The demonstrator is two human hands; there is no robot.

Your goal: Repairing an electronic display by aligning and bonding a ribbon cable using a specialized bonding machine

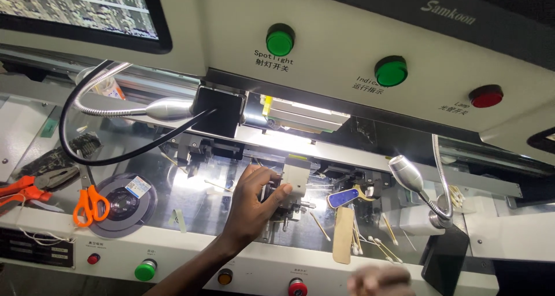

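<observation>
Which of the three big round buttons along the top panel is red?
The rightmost button, at the far right of the slanted upper panel. The other two, the left button and the middle button, are both green.

Factory or electronics workshop station, with the person standing at an industrial machine. The cream metal housing is carrying two green indicator buttons and a red button, with more push buttons running along the front ledge. A monitor is showing at top left. Two gooseneck spotlights are lighting the glossy work deck. Hand tools are lying around: orange scissors, pliers, a tape reel, cotton swabs. A small metal mechanism is sitting mid-deck.
</observation>
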